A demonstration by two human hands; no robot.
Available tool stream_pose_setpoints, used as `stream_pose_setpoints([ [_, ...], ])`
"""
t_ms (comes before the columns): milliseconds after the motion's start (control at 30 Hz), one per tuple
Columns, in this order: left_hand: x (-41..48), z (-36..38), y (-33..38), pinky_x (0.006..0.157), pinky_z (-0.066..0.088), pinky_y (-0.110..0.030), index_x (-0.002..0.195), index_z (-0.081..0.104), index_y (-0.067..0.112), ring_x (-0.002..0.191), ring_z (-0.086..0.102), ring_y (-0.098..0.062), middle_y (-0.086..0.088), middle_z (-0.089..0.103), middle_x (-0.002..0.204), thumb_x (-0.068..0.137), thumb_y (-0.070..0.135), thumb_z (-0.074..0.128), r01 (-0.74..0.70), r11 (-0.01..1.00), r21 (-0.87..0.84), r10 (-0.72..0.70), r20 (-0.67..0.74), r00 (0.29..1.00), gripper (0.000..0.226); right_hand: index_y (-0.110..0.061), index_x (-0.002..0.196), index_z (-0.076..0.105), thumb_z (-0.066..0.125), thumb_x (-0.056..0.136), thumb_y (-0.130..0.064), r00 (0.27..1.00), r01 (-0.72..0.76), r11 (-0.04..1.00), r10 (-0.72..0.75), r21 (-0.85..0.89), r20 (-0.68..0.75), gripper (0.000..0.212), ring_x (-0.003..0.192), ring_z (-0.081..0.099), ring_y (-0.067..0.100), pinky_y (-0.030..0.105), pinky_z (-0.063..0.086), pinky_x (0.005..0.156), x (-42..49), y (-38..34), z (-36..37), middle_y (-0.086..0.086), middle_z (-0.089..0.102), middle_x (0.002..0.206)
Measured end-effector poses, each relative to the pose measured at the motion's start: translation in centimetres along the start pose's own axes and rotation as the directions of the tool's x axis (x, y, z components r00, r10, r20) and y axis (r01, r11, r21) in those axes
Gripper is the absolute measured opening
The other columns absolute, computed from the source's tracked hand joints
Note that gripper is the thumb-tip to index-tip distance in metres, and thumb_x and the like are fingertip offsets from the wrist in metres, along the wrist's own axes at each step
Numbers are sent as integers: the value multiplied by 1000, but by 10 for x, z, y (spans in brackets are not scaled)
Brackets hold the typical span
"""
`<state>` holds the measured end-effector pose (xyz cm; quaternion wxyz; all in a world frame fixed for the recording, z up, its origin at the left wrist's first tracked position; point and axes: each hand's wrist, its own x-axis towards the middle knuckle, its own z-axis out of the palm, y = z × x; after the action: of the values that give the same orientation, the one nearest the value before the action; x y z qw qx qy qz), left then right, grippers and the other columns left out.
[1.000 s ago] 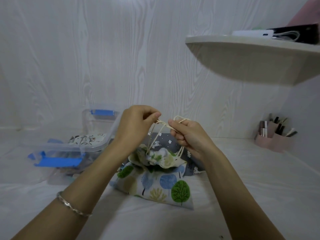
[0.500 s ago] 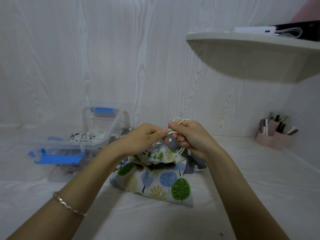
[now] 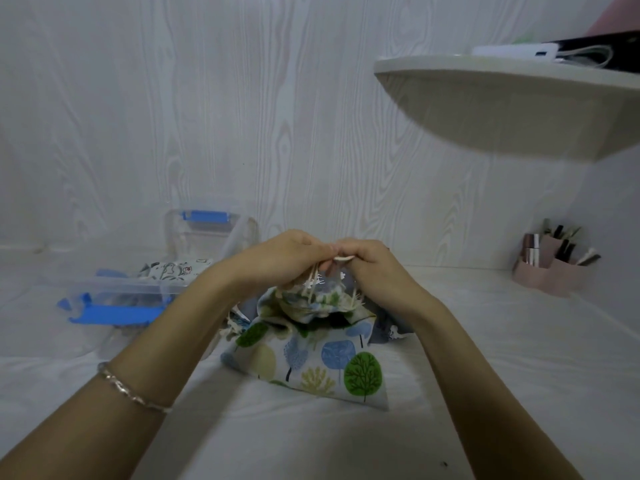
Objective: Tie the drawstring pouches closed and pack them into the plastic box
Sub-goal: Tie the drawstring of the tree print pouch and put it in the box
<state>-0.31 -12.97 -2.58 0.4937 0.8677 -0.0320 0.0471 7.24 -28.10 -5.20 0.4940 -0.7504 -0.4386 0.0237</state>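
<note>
A tree-print drawstring pouch [image 3: 322, 362] lies on the white surface in front of me, its neck gathered. Just above that neck my left hand [image 3: 280, 261] and my right hand [image 3: 374, 268] meet knuckle to knuckle, each pinching the cream drawstring [image 3: 343, 258]. Short lengths of cord run down from my fingers into the pouch mouth. A grey pouch [image 3: 388, 329] lies partly hidden behind the tree-print one. To the left stands the clear plastic box [image 3: 138, 287] with blue latches, and a pale printed pouch [image 3: 173, 270] lies inside it.
The box's clear lid [image 3: 207, 233] with a blue clip leans against the wall behind the box. A pink organiser [image 3: 550, 271] with pens stands at the right. A curved shelf [image 3: 502, 109] juts out overhead on the right, carrying a white device and a cable.
My hands have dropped lower and closed together over the pouch neck. The cord loops that stood out above them a second ago are now drawn in between my fingers.
</note>
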Motion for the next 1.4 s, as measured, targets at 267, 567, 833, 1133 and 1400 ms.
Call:
stream_pose_setpoints([
  [267, -3, 3, -5, 37, 21, -16, 72, 66, 6, 36, 24, -5, 7, 31, 42, 97, 37, 49, -96, 991, 92, 112, -193, 975, 43, -20, 133, 50, 65, 83, -32, 980, -180, 830, 104, 528, 170, 54, 46, 42, 10, 19, 39, 47, 3, 14, 0, 7, 68, 88],
  [567, 1, -1, -8, 74, 47, -20, 85, 68, 7, 73, 59, -9, 3, 68, 78, 99, 35, 44, -165, 901, -401, 11, -360, 933, 40, -11, 62, 60, 42, 102, -36, 930, 57, 144, 351, 988, -105, 50, 62, 65, 17, 38, 57, 86, 7, 15, -9, 4, 58, 64],
  [833, 0, -32, -17, 48, 40, -17, 64, 40, 18, 40, 33, -5, 8, 37, 48, 101, 32, 40, -218, 16, -976, -168, -217, 962, 39, -15, 65, 42, 38, 103, -41, 860, -152, 628, 464, 763, -210, 46, 40, 19, 6, 18, 17, 35, 3, 42, -39, -7, 22, 51],
  [1133, 6, 4, 21, 59, 50, -25, 80, 56, 12, 49, 49, -8, -1, 61, 67, 100, 25, 45, -56, 707, -705, 1, -78, 997, 26, -13, 68, 63, 53, 90, -11, 944, -303, 952, 306, -44, 126, 24, 52, 37, 12, 26, 33, 51, 21, -7, 4, 0, 46, 59],
  [1400, 22, -6, -4, 78, 59, -34, 117, 56, 16, 92, 70, -24, -15, 67, 112, 95, 20, 56, 63, 833, -550, -193, -183, 964, 22, 19, 115, 52, 49, 99, -35, 875, -295, 952, 233, 85, 425, 57, 56, 23, 7, 23, 21, 54, 4, -8, 4, -7, 35, 62],
])
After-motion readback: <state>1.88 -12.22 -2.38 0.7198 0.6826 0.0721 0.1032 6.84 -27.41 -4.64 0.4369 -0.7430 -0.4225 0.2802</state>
